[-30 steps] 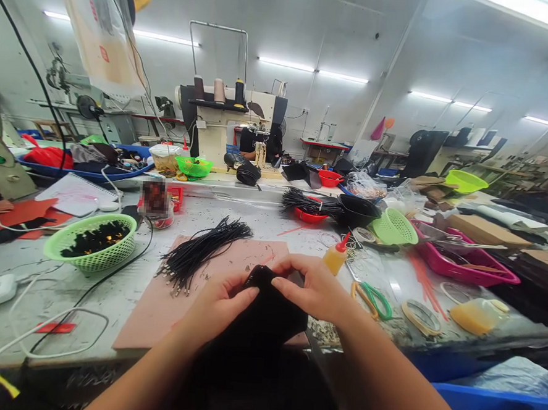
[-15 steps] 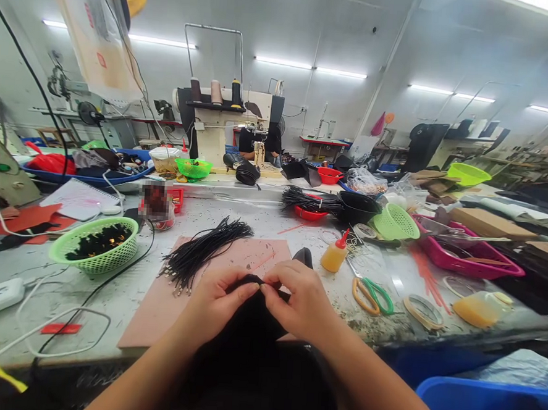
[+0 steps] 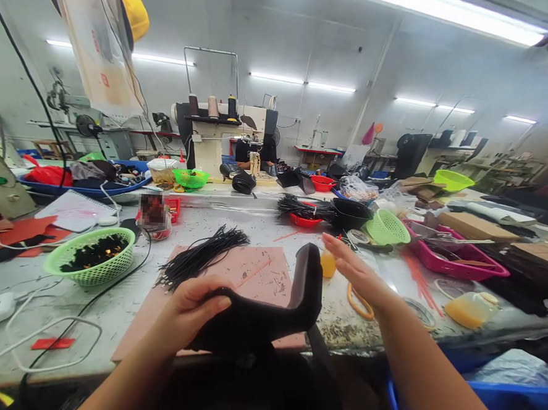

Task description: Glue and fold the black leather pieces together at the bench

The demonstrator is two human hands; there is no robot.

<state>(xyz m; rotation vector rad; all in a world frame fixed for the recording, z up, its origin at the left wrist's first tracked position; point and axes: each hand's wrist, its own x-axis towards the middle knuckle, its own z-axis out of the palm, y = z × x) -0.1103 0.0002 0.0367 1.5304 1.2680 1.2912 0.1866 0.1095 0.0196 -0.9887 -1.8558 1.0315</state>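
Observation:
My left hand [image 3: 192, 311] grips a black fabric piece [image 3: 272, 310] at the table's front edge; one end of the piece bends upward over the pink work mat [image 3: 251, 271]. My right hand [image 3: 356, 269] is off the piece, fingers stretched out and apart, reaching forward above the small yellow glue bottle [image 3: 328, 264] and the orange-and-green scissors [image 3: 358, 303]. A bundle of black cords [image 3: 201, 256] lies on the mat's left part.
A green basket of black parts [image 3: 90, 252] stands at left by white cables [image 3: 38, 333]. A pink tray [image 3: 456, 259], green basket [image 3: 386, 227], black bowl [image 3: 350, 213], tape rolls and a second glue bottle [image 3: 469, 306] lie at right. A sewing machine [image 3: 222, 134] stands behind; a blue bin [image 3: 498, 404] sits lower right.
My right hand has let go of the black piece and moved forward and right with fingers opened. My left hand keeps hold, and the piece's free end has sprung upward.

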